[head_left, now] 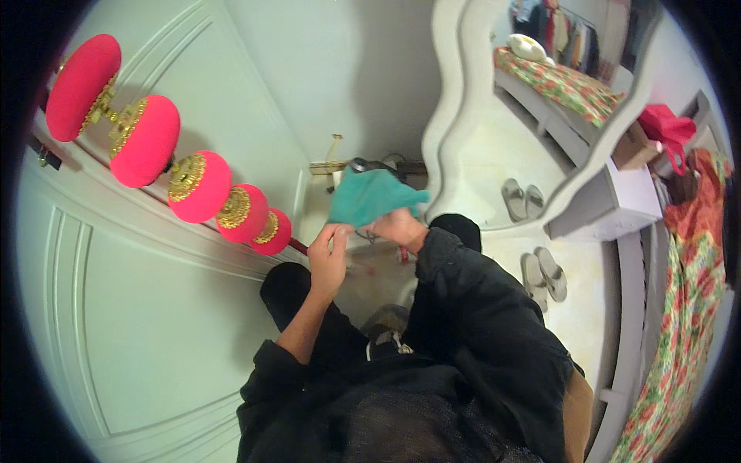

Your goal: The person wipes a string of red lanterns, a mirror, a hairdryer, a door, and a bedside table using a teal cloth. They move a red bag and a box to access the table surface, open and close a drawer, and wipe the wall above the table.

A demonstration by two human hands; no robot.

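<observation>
A teal cloth (pixel 372 194) is held up in front of me, between my knees and the wall. My left hand (pixel 327 258) pinches its lower left corner, thumb and forefinger close together. The fingers of my right hand (pixel 398 230) close on its lower right edge, and they are partly hidden by the fabric. The cloth looks thin and hangs over the far side of both hands. Behind it, a dark round-headed object (pixel 360 164) shows only in part near the wall.
A string of red lanterns (pixel 200 186) with gold trim hangs on the pale door (pixel 147 309) at left. A wavy-framed mirror (pixel 454 116) stands ahead right. Grey slippers (pixel 543 275) lie on the floor, beside a bed with a floral cover (pixel 687 309) and a white cabinet (pixel 610 202).
</observation>
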